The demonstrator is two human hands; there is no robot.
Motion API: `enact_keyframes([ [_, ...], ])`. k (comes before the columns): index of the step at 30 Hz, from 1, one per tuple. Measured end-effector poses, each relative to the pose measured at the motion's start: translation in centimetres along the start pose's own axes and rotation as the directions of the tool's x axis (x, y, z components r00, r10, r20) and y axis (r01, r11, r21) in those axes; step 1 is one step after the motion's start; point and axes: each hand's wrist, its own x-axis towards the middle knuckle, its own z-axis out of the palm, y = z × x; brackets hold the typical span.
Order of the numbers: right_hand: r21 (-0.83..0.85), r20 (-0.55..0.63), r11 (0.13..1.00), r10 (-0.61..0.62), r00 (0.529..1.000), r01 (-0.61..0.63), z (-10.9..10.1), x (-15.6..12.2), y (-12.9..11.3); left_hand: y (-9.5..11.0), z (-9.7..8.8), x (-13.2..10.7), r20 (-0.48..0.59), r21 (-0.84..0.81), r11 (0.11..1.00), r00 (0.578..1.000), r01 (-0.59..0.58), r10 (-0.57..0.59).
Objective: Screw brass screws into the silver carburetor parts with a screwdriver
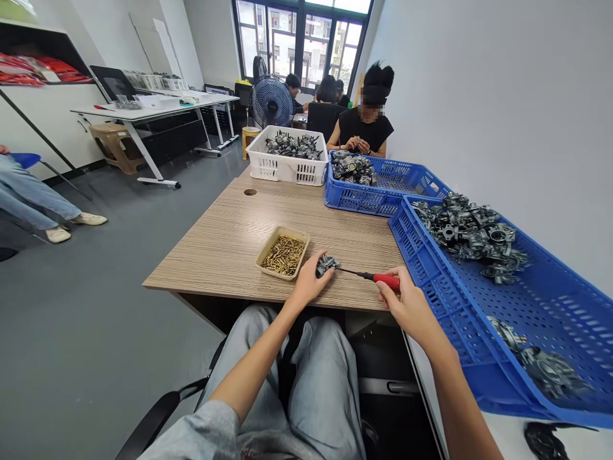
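My left hand (310, 278) is closed around a small grey metal carburetor (327, 263) on the wood-grain table (225, 255), with the fingers covering part of it. In my right hand (407, 300) is a screwdriver (385, 281) with a red handle and a dark shaft. The shaft points left and its tip meets the carburetor's right side; exactly where it touches is too small to make out. Just left of my left hand, a tan plastic tub (261, 263) holds many small brass pieces (284, 254).
To my right, a blue crate (431, 281) holds piled carburetors (474, 233). Farther back stand another blue crate (364, 203) and a white basket (287, 167), both with metal parts. A person (368, 121) sits beyond them. A fan (272, 102) stands behind.
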Motion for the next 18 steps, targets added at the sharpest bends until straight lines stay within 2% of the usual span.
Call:
enact_keyframes([
  [6, -0.011, 0.013, 1.000, -0.006, 1.000, 0.006, -0.06, -0.04, -0.32, -0.23, 0.07, -0.02, -0.006, 0.000, 1.000, 1.000, -0.006, 0.006],
  [12, 0.059, 0.118, 0.998, -0.033, 0.992, 0.026, -0.31, -0.42, -0.34, -0.36, 0.13, -0.04, -0.021, 0.004, 1.000, 1.000, -0.018, 0.018],
  [18, 0.024, 0.086, 0.999, -0.026, 0.996, 0.024, -0.12, -0.17, -0.18, -0.23, 0.00, 0.05, -0.022, 0.004, 1.000, 1.000, -0.019, 0.019],
])
